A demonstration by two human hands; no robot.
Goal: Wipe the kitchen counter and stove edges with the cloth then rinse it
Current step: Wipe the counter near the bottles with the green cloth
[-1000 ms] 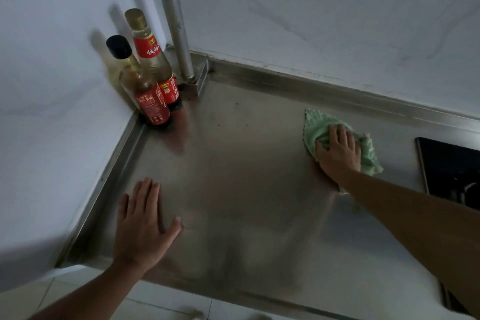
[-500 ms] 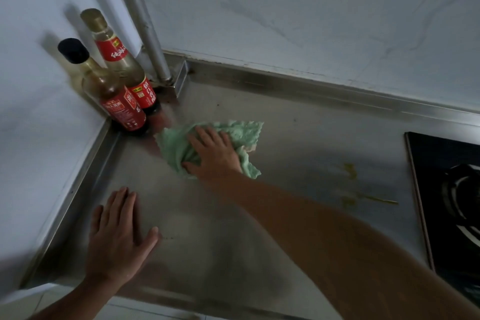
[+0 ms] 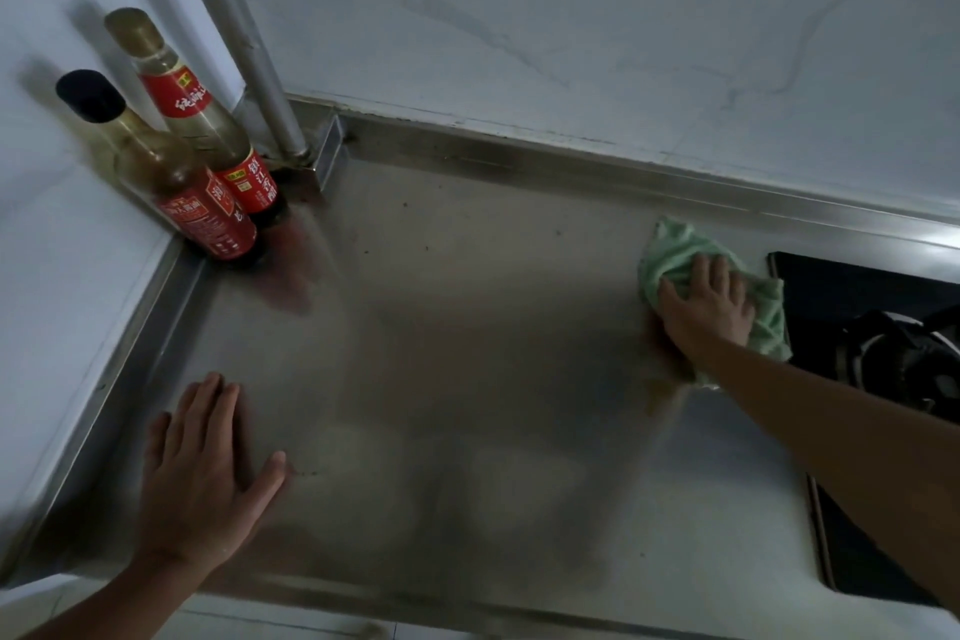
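A green cloth [image 3: 675,250] lies bunched on the steel counter [image 3: 467,327], right beside the left edge of the black stove [image 3: 852,291]. My right hand [image 3: 709,307] presses down flat on the cloth, fingers spread over it. My left hand [image 3: 202,473] rests palm-down on the counter near the front left, holding nothing, fingers apart. Part of the cloth is hidden under my right hand.
Two bottles with red labels [image 3: 208,213] stand in the back left corner next to a metal pipe [image 3: 249,68]. White walls border the counter at the back and left. A burner grate [image 3: 904,359] sits on the stove at the right edge.
My right hand has swept the cloth from near the bottles across the counter to the stove's left edge. My left hand stays planted.
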